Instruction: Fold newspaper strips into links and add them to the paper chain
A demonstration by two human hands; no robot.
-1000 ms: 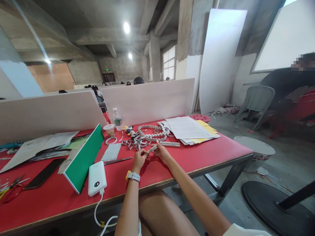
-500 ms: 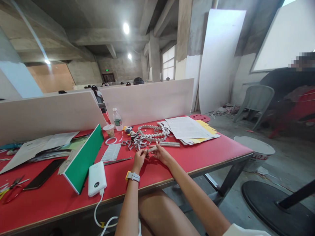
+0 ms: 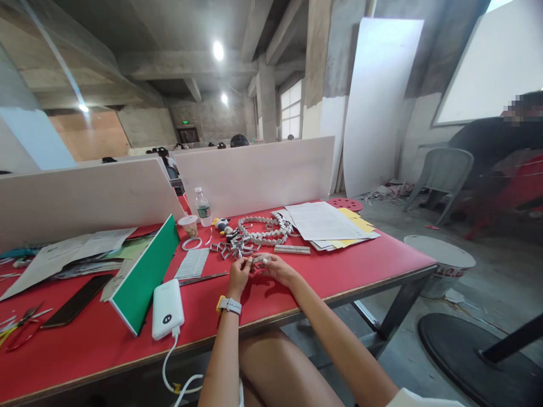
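**Near the front edge of the red table (image 3: 339,277), two hands meet on one small grey strip**

Just in from the near edge, the left hand (image 3: 239,277) has its fingertips nearly closed, pinching one end of a folded grey strip (image 3: 259,258). The right hand (image 3: 280,270) is half curled, thumb and fingers closed lightly about the other end. The strip sits between the two sets of fingertips, above the tabletop; I'd say something so slight needs that double grip to stay steady. Its finer folds I can't tell from here.

Beyond the hands, towards the far edge, a zigzag chain (image 3: 271,239) curves round on itself, perhaps coiled to save room. Loose folded pieces (image 3: 237,247) lie against its near side, within easy reach, and a flat bar of strips (image 3: 292,249) rests just beside the right hand. Overlapping papers (image 3: 324,221) spread towards the far right corner, seemingly out of the way.

The bottle (image 3: 203,210) and cup (image 3: 189,227) stand back by the far edge, probably safer from a knock. A white power bank (image 3: 167,310) lies beside the green board (image 3: 148,277), its cable (image 3: 169,356) dropping over the near edge.
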